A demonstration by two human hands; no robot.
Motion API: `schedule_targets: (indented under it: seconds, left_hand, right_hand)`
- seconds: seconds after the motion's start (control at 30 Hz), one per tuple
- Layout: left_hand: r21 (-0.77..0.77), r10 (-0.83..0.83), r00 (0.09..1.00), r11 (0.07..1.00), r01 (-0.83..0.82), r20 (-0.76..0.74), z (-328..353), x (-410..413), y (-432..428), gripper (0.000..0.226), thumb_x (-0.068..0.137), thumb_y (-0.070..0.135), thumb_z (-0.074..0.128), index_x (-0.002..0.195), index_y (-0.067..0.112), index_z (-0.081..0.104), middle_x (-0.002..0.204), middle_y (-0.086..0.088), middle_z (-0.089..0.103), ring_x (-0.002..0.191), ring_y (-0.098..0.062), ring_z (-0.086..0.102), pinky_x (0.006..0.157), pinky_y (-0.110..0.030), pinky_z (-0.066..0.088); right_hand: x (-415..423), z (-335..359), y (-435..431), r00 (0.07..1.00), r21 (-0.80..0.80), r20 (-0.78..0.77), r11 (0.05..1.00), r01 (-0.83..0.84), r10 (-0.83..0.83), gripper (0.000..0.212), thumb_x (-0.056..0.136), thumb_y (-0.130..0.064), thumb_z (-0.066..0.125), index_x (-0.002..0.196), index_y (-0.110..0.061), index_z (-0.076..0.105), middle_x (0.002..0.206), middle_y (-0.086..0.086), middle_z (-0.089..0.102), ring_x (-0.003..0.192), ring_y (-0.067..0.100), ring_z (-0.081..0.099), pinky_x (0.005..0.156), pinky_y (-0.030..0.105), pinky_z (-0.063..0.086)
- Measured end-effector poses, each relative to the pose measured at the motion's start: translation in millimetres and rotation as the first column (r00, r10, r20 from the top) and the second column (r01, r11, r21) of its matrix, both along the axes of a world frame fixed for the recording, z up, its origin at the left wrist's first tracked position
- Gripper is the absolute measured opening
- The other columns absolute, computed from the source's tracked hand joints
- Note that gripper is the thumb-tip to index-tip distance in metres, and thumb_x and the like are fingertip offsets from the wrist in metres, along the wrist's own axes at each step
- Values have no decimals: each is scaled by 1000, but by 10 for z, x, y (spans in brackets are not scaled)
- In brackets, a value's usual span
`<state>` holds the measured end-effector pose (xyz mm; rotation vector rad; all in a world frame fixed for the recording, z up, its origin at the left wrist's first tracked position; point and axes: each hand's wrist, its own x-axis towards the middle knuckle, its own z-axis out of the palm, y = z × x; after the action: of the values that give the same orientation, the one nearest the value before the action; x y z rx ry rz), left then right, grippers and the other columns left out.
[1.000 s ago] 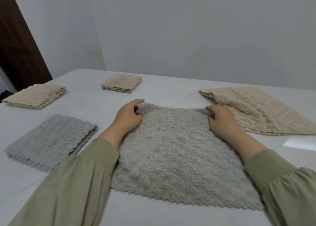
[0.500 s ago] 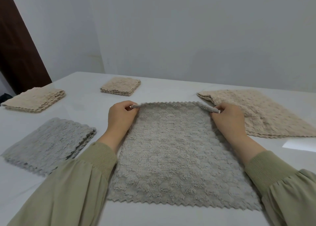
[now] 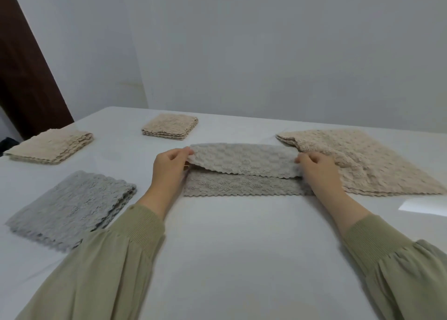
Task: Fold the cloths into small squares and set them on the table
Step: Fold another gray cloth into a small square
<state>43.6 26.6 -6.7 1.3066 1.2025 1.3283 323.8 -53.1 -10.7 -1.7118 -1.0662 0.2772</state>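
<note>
A grey-beige textured cloth (image 3: 244, 162) lies doubled into a wide strip across the middle of the white table (image 3: 242, 252). My left hand (image 3: 169, 167) pinches the left corner of its upper layer, and my right hand (image 3: 316, 167) pinches the right corner. That upper layer is raised slightly, and its scalloped edge sits a little behind the lower layer's near edge. Both my sleeves are olive green.
A folded grey stack (image 3: 72, 208) sits at the near left. Behind it is a folded beige stack (image 3: 50, 147), and a small beige square (image 3: 170, 127) lies further back. A large beige cloth pile (image 3: 362, 160) touches my right hand's side. The wall stands close behind.
The cloth lay flat and open toward me while my hands took its far corners. Now it is doubled into a strip, and my hands hold the upper layer's corners.
</note>
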Motion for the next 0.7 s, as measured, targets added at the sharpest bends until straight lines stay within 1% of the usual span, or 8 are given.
schedule_targets:
  seconds: [0.07, 0.17, 0.27, 0.3, 0.37, 0.47, 0.6, 0.7]
  left_hand:
    - [-24, 0, 998, 1000, -2, -65, -32, -15, 13, 14, 87, 16, 63, 78, 18, 74, 86, 1, 72, 86, -16, 66, 80, -29, 52]
    - [28, 23, 979, 999, -18, -203, -31, -18, -32, 21, 86, 6, 61, 81, 22, 72, 89, 1, 70, 81, -9, 63, 77, -24, 49]
    - [33, -8, 977, 999, 16, -212, -32, -40, -85, 26, 87, 5, 57, 78, 25, 71, 81, 0, 68, 72, -14, 62, 77, -33, 51]
    - [64, 4, 959, 998, 15, -282, -51, -55, -86, 22, 87, 8, 57, 81, 25, 70, 83, 0, 67, 75, -16, 62, 77, -33, 50]
    - [223, 107, 825, 975, 23, -555, -79, -84, -105, 14, 88, 18, 60, 96, 24, 70, 98, 3, 61, 96, -15, 55, 84, -26, 41]
    - [432, 201, 662, 878, 205, -722, -108, -85, -151, 23, 87, 24, 64, 108, 17, 69, 113, 2, 57, 112, -16, 44, 92, -20, 29]
    - [331, 67, 503, 827, 455, -861, -163, -20, -266, 23, 87, 31, 63, 106, 19, 70, 105, 2, 63, 106, -15, 49, 86, -19, 33]
    - [290, 55, 462, 841, 456, -885, -134, -8, -317, 17, 89, 31, 60, 97, 20, 70, 97, 4, 62, 98, -13, 51, 82, -23, 38]
  right_hand:
    - [8, -17, -19, 999, -29, 25, 999, 21, -20, 14, 88, -16, 56, 84, -9, 68, 75, 3, 65, 58, 12, 52, 54, 21, 38]
    - [-10, -9, -63, 999, 51, 34, 998, 41, -42, 18, 85, -3, 52, 89, -13, 66, 85, 4, 66, 67, 13, 55, 57, 21, 39]
    - [-9, -30, -104, 989, 74, 117, 994, 81, -90, 19, 88, -4, 50, 97, -12, 64, 95, 7, 65, 86, 20, 57, 70, 24, 40]
    - [-2, -41, -116, 976, 42, 195, 995, 87, -93, 21, 89, -5, 50, 103, -10, 64, 102, 8, 63, 94, 22, 56, 78, 26, 39]
    - [3, -49, -141, 928, -14, 365, 996, 83, -72, 27, 88, -5, 51, 113, -7, 61, 116, 10, 57, 111, 25, 48, 92, 31, 36]
    - [-24, -54, -157, 862, -22, 504, 997, 70, -49, 26, 87, -8, 52, 110, -7, 63, 114, 11, 60, 111, 27, 48, 94, 36, 37]
    - [-121, -113, -184, 781, -238, 606, 971, -5, 153, 22, 86, -17, 54, 102, -10, 67, 100, 9, 63, 98, 27, 52, 80, 34, 43]
    - [-149, -104, -243, 747, -277, 630, 960, -40, 212, 24, 87, -19, 56, 106, -10, 66, 100, 8, 61, 101, 27, 49, 81, 34, 41]
